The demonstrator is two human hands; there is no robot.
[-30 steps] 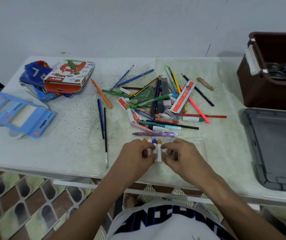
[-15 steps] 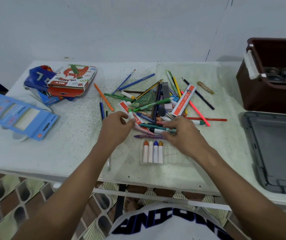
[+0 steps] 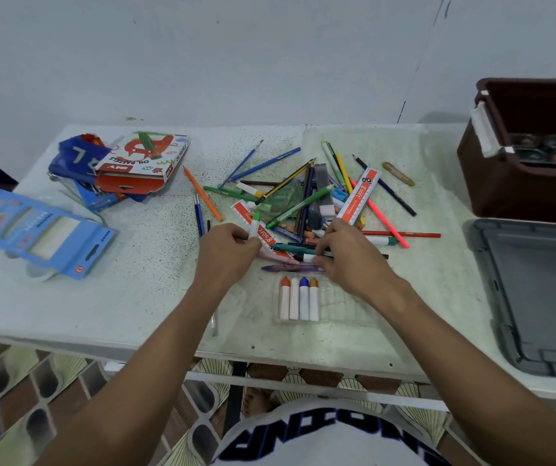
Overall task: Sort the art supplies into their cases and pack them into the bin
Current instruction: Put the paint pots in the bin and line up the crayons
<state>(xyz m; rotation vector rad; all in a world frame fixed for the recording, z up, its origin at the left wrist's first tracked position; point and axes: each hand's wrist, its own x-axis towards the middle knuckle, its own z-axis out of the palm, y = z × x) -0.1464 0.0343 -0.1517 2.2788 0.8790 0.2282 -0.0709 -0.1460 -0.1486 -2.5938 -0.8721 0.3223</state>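
Left hand [image 3: 226,253] pinches a white, green-tipped crayon [image 3: 255,225]. Right hand [image 3: 350,257] curls onto the mid-desk [image 3: 135,297] pile; its grasp is unclear. Clear case [image 3: 320,302] near the front edge holds four crayons.

Even, soft, cool-toned light, moderately bright; no hard shadows, only faint shade under the forearms and below the surface [image 3: 68,307]. Wide-angle bend curves the surface's edges and stretches the corners. Centre fairly sharp; slight softness and smear toward the frame margins, no glare.
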